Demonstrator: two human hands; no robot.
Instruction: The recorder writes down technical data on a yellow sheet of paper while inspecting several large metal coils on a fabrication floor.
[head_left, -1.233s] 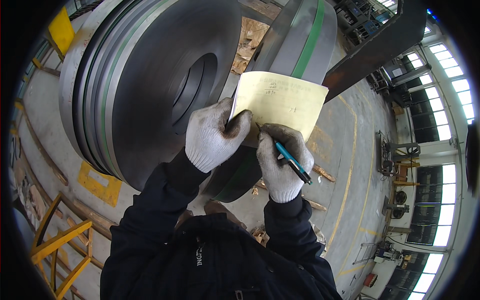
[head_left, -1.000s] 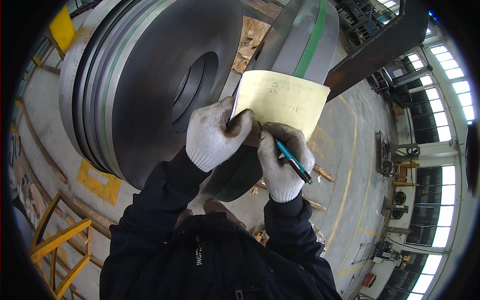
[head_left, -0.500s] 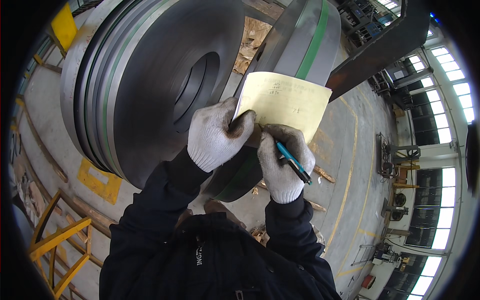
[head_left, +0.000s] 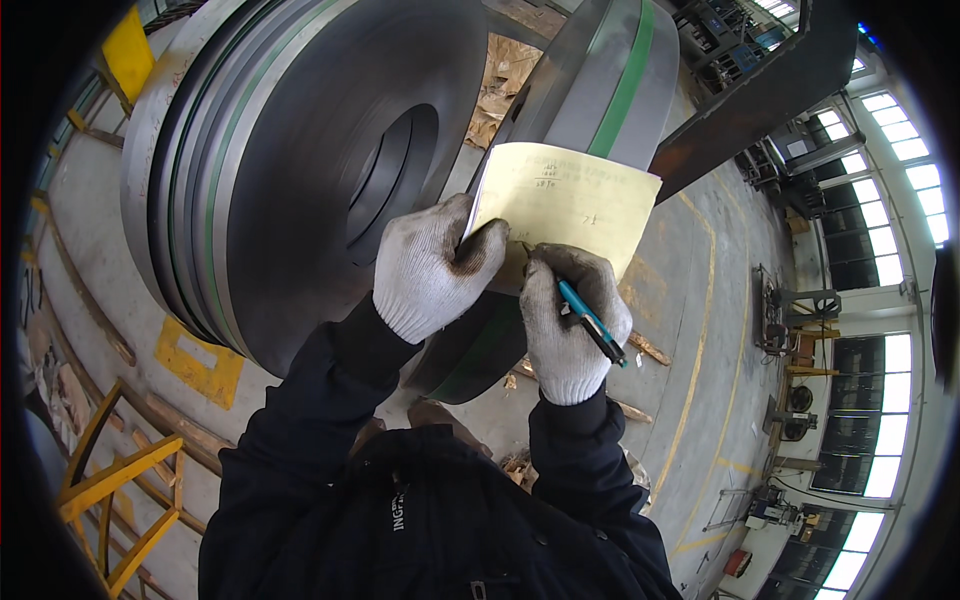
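My left hand [head_left: 430,268], in a white knit glove with a dark-stained thumb, grips the left edge of a yellow notepad [head_left: 590,200]. Handwritten marks show on the top page. In my gloved right hand [head_left: 570,325] is a teal and black pen [head_left: 592,322], its back end sticking out toward the lower right. The writing end lies near the pad's lower part, mostly hidden by my fingers. Both hands are closed. Behind the pad stands a steel coil [head_left: 570,110] with a green strap.
Left of my hands, large steel strip coils [head_left: 300,180] stand on edge. A dark steel beam [head_left: 740,110] rises at the upper right. Yellow metal frames [head_left: 120,470] and wooden bars [head_left: 85,280] lie at the left; windows and machinery line the right wall.
My right hand and the pen have shifted slightly to the right. The notepad has moved a touch to the left, and my left hand keeps its hold.
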